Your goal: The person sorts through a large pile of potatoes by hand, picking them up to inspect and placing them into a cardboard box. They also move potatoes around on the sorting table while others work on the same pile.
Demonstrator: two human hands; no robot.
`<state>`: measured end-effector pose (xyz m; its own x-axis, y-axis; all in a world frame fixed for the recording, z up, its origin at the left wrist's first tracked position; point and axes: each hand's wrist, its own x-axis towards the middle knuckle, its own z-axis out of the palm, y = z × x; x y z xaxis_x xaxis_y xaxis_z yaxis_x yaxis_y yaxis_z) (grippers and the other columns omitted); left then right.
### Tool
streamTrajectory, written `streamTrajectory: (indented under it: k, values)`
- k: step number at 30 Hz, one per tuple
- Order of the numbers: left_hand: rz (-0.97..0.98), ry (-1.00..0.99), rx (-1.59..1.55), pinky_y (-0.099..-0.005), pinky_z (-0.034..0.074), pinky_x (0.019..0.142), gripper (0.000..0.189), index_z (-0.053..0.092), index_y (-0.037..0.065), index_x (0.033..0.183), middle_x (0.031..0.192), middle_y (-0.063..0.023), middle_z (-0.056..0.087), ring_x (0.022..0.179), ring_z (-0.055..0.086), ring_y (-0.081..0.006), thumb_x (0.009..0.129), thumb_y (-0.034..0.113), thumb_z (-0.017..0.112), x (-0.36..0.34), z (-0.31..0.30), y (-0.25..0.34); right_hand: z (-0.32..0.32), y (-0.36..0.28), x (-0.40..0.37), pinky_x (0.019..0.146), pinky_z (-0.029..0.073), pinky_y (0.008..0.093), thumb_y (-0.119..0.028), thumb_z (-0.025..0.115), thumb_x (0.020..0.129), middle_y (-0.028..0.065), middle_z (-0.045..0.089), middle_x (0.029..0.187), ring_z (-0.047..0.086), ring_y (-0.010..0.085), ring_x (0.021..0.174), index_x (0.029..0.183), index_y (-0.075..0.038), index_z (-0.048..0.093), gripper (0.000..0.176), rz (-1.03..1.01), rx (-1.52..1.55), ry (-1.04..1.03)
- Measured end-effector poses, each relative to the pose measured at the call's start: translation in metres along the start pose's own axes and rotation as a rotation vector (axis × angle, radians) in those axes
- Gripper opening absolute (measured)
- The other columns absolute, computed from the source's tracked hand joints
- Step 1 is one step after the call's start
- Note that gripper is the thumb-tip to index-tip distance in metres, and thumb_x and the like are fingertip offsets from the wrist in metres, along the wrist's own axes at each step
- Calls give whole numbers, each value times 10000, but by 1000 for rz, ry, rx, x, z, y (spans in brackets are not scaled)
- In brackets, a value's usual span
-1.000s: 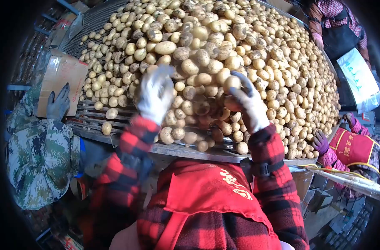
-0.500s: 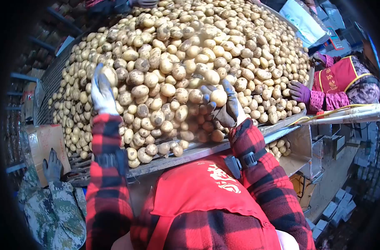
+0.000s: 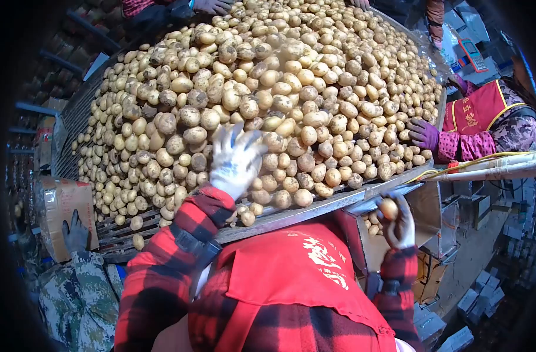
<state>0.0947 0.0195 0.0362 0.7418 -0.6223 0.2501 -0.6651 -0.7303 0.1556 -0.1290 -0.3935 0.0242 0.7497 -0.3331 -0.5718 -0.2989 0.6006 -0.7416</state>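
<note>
My right hand (image 3: 402,224): pinched one potato (image 3: 388,209), likely small enough for that; left hand (image 3: 237,158): spread over the heap (image 3: 315,76), nothing visibly gripped.

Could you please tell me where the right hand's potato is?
In the head view, the right hand holds the potato right of centre, off the pile, near the open cardboard box.

Yellow-tan potatoes (image 3: 268,97), brown-blotched; red apron (image 3: 288,276); red-black checked sleeves (image 3: 153,273).
</note>
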Motion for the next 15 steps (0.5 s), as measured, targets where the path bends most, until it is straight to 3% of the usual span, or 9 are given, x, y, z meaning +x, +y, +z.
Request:
streamTrajectory:
  k: [1, 3, 4, 6, 7, 9, 11, 13, 15]
  values:
    - [-25, -17, 43, -617, 263, 1242, 307, 739, 254, 1191, 1462, -36, 576, 1470, 386, -379, 884, 274, 731, -5, 7, 7, -28, -6, -13, 755, 566, 306, -299, 662, 1035, 39, 711, 1193, 701, 206, 1108, 1220, -131, 666, 250, 33, 41, 75]
    - [-69, -41, 90, -635, 246, 1244, 289, 740, 226, 1157, 1519, -58, 525, 1489, 348, -411, 876, 289, 746, -8, 21, 14, -86, 1, -28, 780, 558, 334, -302, 664, 1030, 19, 724, 1157, 694, 181, 1065, 1211, -135, 685, 247, -62, 15, 250]
    - [-106, -53, 82, -648, 228, 1246, 272, 739, 201, 1141, 1532, -63, 514, 1497, 332, -420, 885, 295, 746, -3, 19, 21, -132, 15, -22, 900, 566, 397, -276, 692, 1010, 59, 721, 1206, 696, 242, 1103, 1294, -93, 681, 338, -124, -49, 484]
    - [-145, -46, 48, -654, 212, 1249, 290, 739, 182, 1151, 1531, -74, 515, 1501, 319, -425, 888, 305, 747, -1, 21, 27, -191, 36, -2, 1022, 540, 449, -235, 741, 956, 172, 693, 1303, 684, 365, 1141, 1398, -17, 633, 505, -282, -1177, 906]
    - [-131, -42, 53, -651, 199, 1256, 302, 740, 175, 1152, 1528, -81, 516, 1505, 311, -423, 881, 308, 748, -2, 21, 25, -135, 19, -12, 1160, 431, 427, -197, 740, 963, 183, 631, 1396, 597, 345, 1302, 1455, -6, 588, 549, -417, -1375, 935]
    - [-113, -80, 62, -647, 196, 1258, 304, 741, 173, 1152, 1528, -81, 514, 1506, 309, -425, 882, 312, 747, -3, 18, 24, -56, 16, 13, 1139, 451, 464, -173, 768, 908, 250, 608, 1418, 582, 369, 1320, 1384, 13, 623, 530, -669, -1134, 634]
    - [-115, -88, 29, -638, 198, 1261, 286, 742, 184, 1154, 1497, -55, 547, 1499, 345, -390, 888, 290, 738, -2, 13, 24, 46, 21, 33, 1062, 510, 513, -133, 770, 843, 232, 669, 1280, 635, 428, 1211, 1329, -17, 650, 513, -1055, -1381, 337]
    - [-126, -100, -102, -634, 198, 1262, 269, 744, 199, 1154, 1462, -34, 581, 1483, 387, -363, 894, 267, 733, -6, 9, 22, 141, 33, 48, 979, 543, 535, -113, 745, 775, 230, 672, 1195, 641, 444, 1163, 1283, -86, 675, 513, -1220, -1462, 11]
    - [-116, 15, -122, -632, 195, 1262, 246, 746, 226, 1149, 1406, -3, 632, 1456, 452, -322, 905, 226, 725, -5, 1, 17, 204, 46, 64, 1083, 437, 587, -171, 774, 737, 174, 595, 1346, 546, 402, 1281, 1366, -117, 624, 649, -1263, -1462, -298]
